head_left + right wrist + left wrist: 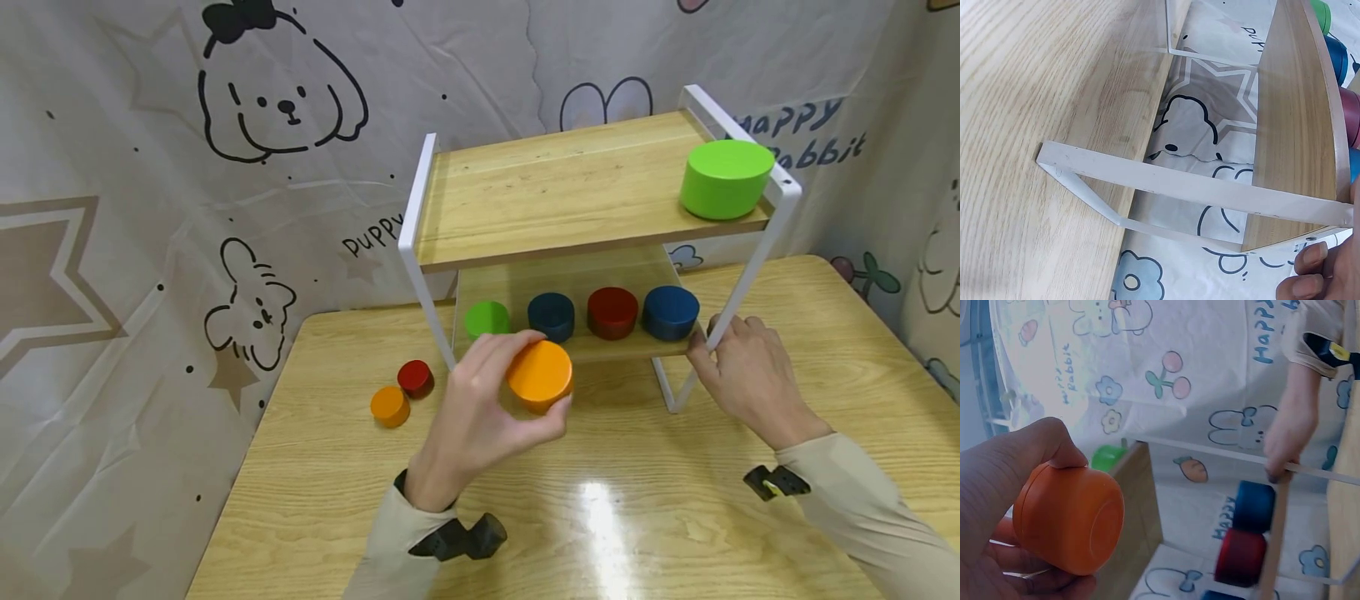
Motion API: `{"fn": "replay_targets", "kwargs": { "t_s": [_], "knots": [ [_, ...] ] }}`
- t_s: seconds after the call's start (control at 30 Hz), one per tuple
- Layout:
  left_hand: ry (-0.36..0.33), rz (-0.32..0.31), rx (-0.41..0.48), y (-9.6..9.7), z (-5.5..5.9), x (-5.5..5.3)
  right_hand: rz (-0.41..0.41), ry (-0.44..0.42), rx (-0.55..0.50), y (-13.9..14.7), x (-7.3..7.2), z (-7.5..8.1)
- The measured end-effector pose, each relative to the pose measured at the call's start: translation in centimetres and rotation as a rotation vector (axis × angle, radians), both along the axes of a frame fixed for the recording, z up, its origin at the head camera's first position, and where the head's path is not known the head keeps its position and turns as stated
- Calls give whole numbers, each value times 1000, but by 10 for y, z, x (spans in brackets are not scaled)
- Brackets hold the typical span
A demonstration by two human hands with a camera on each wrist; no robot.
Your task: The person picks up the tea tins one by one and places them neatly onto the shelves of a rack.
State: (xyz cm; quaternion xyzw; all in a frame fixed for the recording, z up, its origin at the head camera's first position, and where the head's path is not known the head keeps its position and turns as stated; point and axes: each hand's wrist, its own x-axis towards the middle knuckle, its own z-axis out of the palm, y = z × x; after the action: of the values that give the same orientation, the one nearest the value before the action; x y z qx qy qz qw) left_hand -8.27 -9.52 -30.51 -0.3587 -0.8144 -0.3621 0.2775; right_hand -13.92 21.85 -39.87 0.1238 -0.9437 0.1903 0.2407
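My left hand pinches a round orange tub between thumb and fingers, in front of the lower shelf. The left wrist view shows the same orange tub tilted, with a seam near one end. My right hand grips the white frame of a two-tier wooden rack at its right side, level with the lower board. On that lower board stand a green tub, a dark blue tub, a red tub and a blue tub in a row.
A larger green tub stands at the right end of the rack's top board. Left of the rack, a small red tub and an orange one lie close together on the wooden table. A printed cloth hangs behind.
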Motion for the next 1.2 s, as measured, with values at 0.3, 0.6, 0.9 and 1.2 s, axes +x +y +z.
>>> {"fn": "replay_targets", "kwargs": {
  "t_s": [0.3, 0.6, 0.9, 1.2],
  "knots": [
    [43, -30, -17, 15, 33, -12, 2, 3, 4, 0, 1, 0],
    [59, -66, -29, 25, 52, -20, -2, 0, -4, 0, 1, 0],
    [107, -74, -22, 35, 71, -30, -3, -8, -8, 1, 1, 0],
    [64, -66, -37, 49, 91, -47, 3, 3, 0, 1, 0, 1]
  ]
}}
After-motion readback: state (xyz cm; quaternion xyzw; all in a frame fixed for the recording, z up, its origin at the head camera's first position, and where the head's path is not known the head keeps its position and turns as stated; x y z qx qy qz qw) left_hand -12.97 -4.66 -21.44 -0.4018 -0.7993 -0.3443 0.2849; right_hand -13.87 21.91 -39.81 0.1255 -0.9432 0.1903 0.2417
